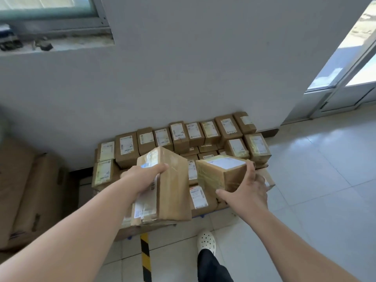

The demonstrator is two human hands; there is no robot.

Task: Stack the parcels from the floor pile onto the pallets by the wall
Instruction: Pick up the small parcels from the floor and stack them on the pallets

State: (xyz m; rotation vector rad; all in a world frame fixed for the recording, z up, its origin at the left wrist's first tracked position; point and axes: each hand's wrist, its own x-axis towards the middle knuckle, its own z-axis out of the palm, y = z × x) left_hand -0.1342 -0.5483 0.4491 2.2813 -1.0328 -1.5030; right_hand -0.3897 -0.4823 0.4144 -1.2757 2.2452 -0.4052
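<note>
Both my arms reach out over a low stack of brown cardboard parcels (179,137) with white labels, set against the white wall. My left hand (142,176) grips a long taped parcel (173,188) from its left side, thumb across the top, the box tilted on edge above the stack's front. My right hand (248,192) holds a shorter taped parcel (219,171) with a white label, fingers over its right end and thumb under its near side. The pallet under the stack is almost hidden; only a dark edge (268,132) shows at the back right.
Large flat cardboard sheets (26,192) lie to the left. A yellow-and-black floor stripe (145,259) runs toward me, and my foot in a white clog (206,241) stands on the pale tiles. A glass door (350,64) is at the right, a window sill (55,43) upper left.
</note>
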